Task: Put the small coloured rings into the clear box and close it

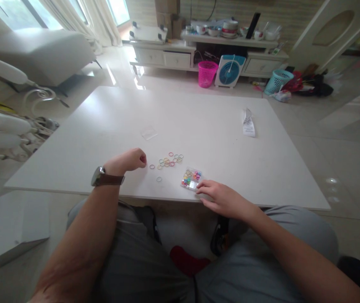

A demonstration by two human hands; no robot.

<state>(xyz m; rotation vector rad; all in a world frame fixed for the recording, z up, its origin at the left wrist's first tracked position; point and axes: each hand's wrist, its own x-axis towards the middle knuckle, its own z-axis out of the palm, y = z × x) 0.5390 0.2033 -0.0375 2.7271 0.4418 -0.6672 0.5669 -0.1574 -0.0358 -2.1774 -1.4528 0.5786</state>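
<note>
My left hand [131, 160], with a watch [98, 176] on its wrist, is closed just above the white table [205, 130], left of the loose rings. Whatever its fingers pinch, if anything, is hidden. Several small coloured rubber bands [169, 161] lie in a loose cluster, with a single pale band [159, 179] nearer the table's front edge. A small clear compartment box [192, 184] holds more colourful little pieces; its front right compartment looks bare. Fingers of my right hand [220, 197] are apart and rest at the box's right side.
A clear plastic lid [149, 133] lies farther back on the table. Toward the right is a crumpled paper slip [248, 124]. Beyond the table stand a pink basket [207, 74], a box fan [230, 70] and a low cabinet [164, 57]. White chairs [3, 122] are at left.
</note>
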